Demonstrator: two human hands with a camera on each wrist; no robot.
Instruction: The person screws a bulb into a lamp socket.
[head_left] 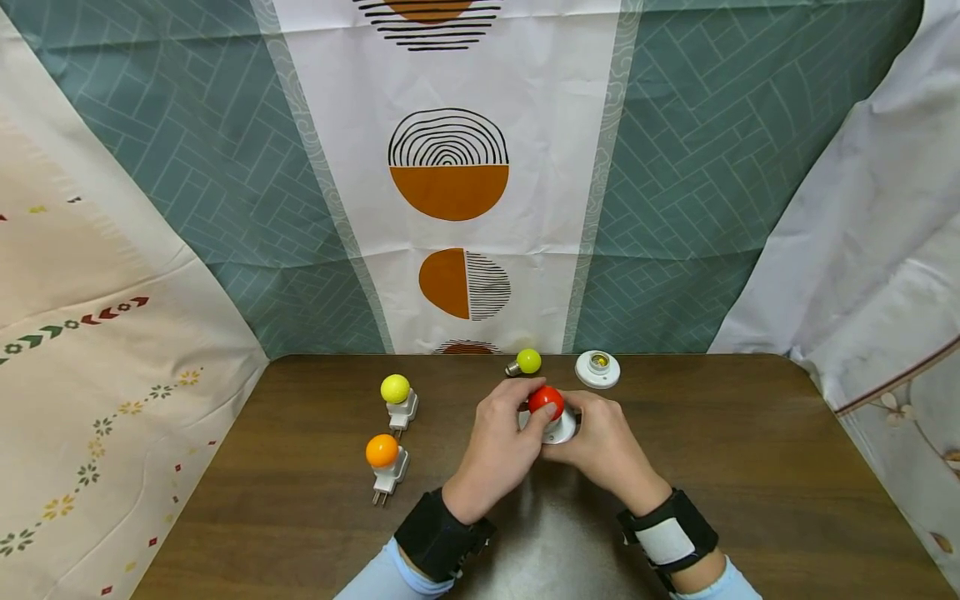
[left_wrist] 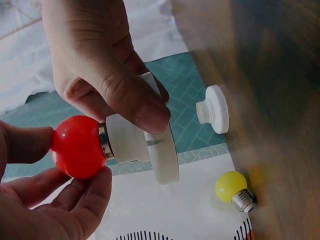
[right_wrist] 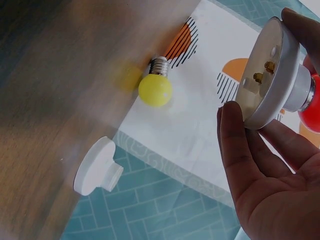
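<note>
My left hand pinches a red light bulb between thumb and fingertips. The bulb's metal base enters the neck of a round white lamp holder, with a narrow band of metal showing at the joint. Gripping that holder by its disc is my right hand, thumb on one side and fingers on the other. Two brass screws show on the holder's underside in the right wrist view. Both hands are raised over the table, close together. Beyond them lie a loose yellow bulb and a second white lamp holder with an unfilled socket.
To the left on the brown table lie two white plug-in sockets, one bearing a yellow bulb, the other an orange bulb. A patterned green and white cloth hangs behind the table's far edge.
</note>
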